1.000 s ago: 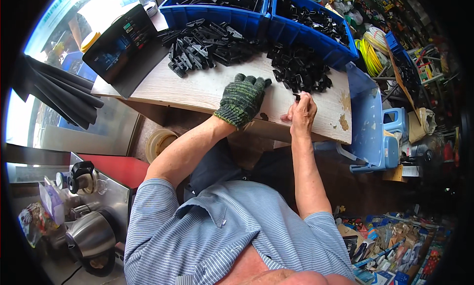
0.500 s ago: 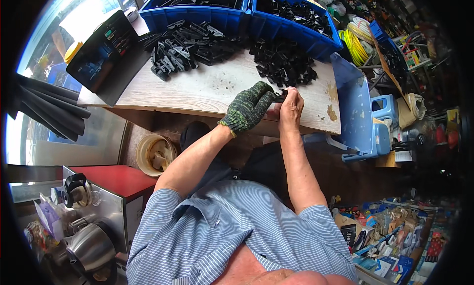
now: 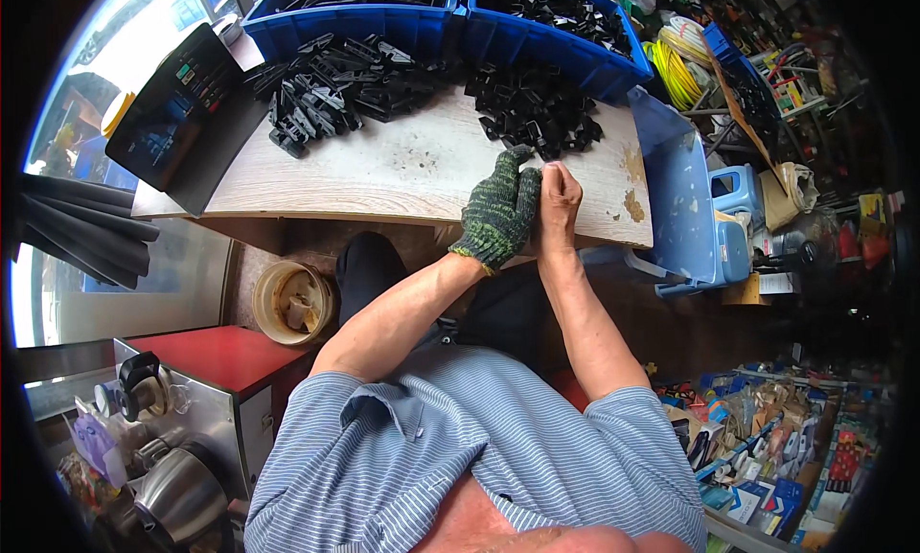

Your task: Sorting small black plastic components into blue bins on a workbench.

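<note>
My left hand (image 3: 495, 210), in a dark green knitted glove, is pressed against my bare right hand (image 3: 559, 206) over the table's front edge. The fingers of both hands are closed. Whatever lies between them is hidden by the glove and the fingers. Just beyond my fingertips, a pile of small black clip-like plastic parts (image 3: 539, 107) lies on the pale wooden table (image 3: 402, 174). Farther left is a second pile, of longer black plastic parts (image 3: 326, 98).
Two blue bins (image 3: 359, 28) of black parts stand along the table's far side. A tablet in a dark case (image 3: 177, 107) leans at the left. A light blue plastic tub (image 3: 676, 189) is right of the table, and a bucket (image 3: 265, 299) sits on the floor.
Both hands have come closer together and the gloved hand has turned more upright. The black part visible between them earlier is now hidden. The whole view has shifted slightly.
</note>
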Demonstrator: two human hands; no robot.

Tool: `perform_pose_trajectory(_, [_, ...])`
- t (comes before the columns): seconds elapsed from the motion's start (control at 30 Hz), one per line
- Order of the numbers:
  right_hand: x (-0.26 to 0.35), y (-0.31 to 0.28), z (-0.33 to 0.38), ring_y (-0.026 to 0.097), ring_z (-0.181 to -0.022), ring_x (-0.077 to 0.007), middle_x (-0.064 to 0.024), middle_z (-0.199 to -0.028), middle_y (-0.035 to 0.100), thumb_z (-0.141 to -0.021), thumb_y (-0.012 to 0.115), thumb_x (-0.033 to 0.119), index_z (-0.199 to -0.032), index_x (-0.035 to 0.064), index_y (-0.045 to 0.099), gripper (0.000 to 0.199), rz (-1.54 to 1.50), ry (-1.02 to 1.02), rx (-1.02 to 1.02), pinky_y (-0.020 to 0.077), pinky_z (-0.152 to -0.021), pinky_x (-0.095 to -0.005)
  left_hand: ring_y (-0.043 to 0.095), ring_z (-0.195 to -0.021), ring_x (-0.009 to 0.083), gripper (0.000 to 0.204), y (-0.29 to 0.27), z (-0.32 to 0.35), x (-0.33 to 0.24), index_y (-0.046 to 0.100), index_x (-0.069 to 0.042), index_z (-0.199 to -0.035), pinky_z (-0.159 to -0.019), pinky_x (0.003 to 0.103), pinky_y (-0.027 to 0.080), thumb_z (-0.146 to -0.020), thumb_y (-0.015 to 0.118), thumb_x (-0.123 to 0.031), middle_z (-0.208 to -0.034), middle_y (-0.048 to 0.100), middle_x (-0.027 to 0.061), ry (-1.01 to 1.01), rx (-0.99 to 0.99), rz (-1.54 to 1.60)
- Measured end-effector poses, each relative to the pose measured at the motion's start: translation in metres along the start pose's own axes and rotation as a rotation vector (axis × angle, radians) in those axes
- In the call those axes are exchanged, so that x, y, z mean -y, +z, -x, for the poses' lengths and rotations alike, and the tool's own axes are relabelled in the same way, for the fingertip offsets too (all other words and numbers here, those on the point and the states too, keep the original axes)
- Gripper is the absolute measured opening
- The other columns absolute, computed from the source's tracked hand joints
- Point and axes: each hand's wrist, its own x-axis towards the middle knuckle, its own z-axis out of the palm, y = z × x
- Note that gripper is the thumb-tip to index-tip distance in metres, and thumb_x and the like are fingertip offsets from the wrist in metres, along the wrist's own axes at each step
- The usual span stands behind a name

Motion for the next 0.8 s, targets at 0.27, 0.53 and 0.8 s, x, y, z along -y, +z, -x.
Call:
perform_pose_trajectory(0.27, [-0.003,-0.01,-0.002,0.03,-0.062,-0.0061,0.0044,-0.065,0.033,-0.095,0.05,0.014,-0.067,0.0085,0.043,0.03,-0.08,0.069,0.072,0.0275,-0.054,-0.0284,0.063,-0.097,0.0438,0.029,-0.008,-0.002,0.004,0.056,-0.008,-0.123,-0.082,0.051,0.049,-0.101,0.051,-0.027,-0.106,0.066,0.0227,0.116,0.057,0.118])
perform_pose_trajectory(0.53, [0.044,-0.028,-0.017,0.035,-0.038,-0.0174,-0.0019,-0.049,0.027,-0.097,0.046,0.04,-0.083,0.0058,0.045,0.038,-0.311,0.621,-0.271,0.0574,-0.051,-0.0527,0.06,-0.099,0.0366,0.03,-0.061,-0.064,0.014,0.07,-0.019,-0.111,-0.082,0.046,0.052,-0.084,0.06,-0.01,-0.106,0.066,0.0106,0.381,-0.022,-0.609])
perform_pose_trajectory(0.8, [0.037,-0.145,-0.092,0.043,-0.046,-0.0226,-0.0072,-0.051,0.033,-0.096,0.053,0.043,-0.092,0.0045,0.044,0.04,-0.247,0.498,-0.815,0.0586,-0.064,-0.0619,0.062,-0.096,0.0345,0.018,-0.055,-0.081,0.038,0.069,-0.014,-0.099,-0.078,0.047,0.052,-0.085,0.057,-0.012,-0.097,0.067,0.0123,0.475,0.079,-0.816])
